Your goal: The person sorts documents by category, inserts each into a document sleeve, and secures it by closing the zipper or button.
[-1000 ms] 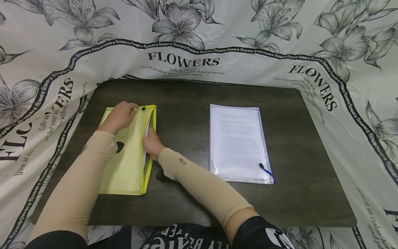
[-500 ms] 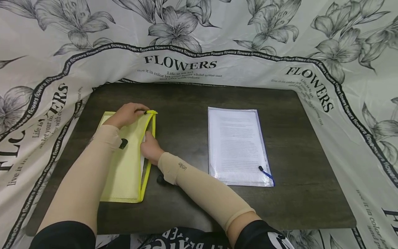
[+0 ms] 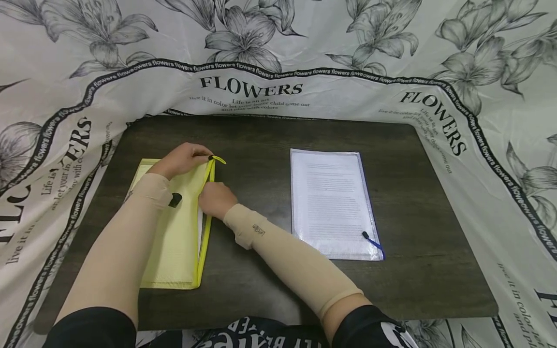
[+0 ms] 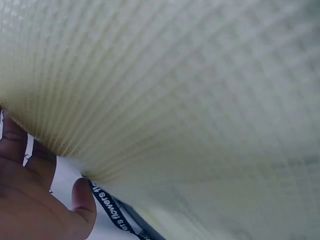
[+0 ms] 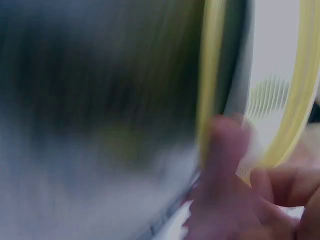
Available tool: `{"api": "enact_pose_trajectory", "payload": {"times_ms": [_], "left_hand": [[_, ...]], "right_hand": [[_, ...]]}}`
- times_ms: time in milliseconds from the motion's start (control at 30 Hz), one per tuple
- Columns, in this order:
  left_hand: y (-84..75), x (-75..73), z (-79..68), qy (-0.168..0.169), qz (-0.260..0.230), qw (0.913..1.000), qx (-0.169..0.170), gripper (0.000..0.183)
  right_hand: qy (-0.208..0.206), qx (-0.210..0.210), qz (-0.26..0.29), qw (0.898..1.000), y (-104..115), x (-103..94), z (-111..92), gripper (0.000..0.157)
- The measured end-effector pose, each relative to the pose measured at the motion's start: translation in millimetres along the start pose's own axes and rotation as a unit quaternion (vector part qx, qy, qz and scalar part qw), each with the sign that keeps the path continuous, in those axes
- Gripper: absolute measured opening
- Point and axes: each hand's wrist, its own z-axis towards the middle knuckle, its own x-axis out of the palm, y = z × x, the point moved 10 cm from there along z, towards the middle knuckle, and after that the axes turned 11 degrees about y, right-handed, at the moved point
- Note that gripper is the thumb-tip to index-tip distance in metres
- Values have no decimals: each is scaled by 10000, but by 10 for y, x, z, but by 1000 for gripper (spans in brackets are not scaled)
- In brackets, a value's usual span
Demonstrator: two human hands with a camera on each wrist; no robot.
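A yellow mesh zip folder (image 3: 176, 241) lies at the table's left, its right side parted, with white paper (image 3: 200, 227) visible inside. At the top right corner my left hand (image 3: 183, 158) grips the folder beside the black tip of a yellow zipper pull (image 3: 219, 159). The left wrist view shows the mesh (image 4: 165, 100) creased toward that hand. My right hand (image 3: 217, 199), fingers curled, holds the yellow zip edge below that corner. The right wrist view is blurred; its thumb (image 5: 230, 135) is at the opening.
A clear zip folder (image 3: 332, 203) with a blue edge, a printed sheet inside and a blue pull (image 3: 373, 240) lies to the right on the dark table (image 3: 417, 212). White floral cloth (image 3: 348, 34) surrounds the table.
My right hand has moved up along the folder's parted edge toward the top corner, its fingers turning inward. The zipper pull now sticks out to the right past the left fingertips.
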Motion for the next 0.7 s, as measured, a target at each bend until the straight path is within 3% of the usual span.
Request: {"api": "enact_pose_trajectory", "payload": {"times_ms": [67,167,233,333,467,567,700], "left_hand": [[-8,-18,-12,-48,-114,9999,29,32],[-16,-28,-17,-69,-252,9997,19,32],[0,-19,-14,-58,-328,9994,-16,33],[42,11,-7,-62,-413,9991,-31,31],[77,29,-21,-102,-604,9981,-28,28],[86,14,-44,-114,-797,9967,-81,29],[79,13,-43,-60,-970,9952,-114,33]], "right_hand": [[-769,18,-1168,9902,39,-269,-11,36],[-1881,-114,-2262,9557,71,-581,25,27],[-2100,-355,-2503,9444,51,-645,128,37],[-2096,-666,-2778,9351,8,-642,293,43],[-2056,-1005,-2776,9331,47,-651,341,33],[-1917,-1153,-2686,9369,109,-656,305,30],[-1712,-920,-2599,9459,88,-666,298,31]]}}
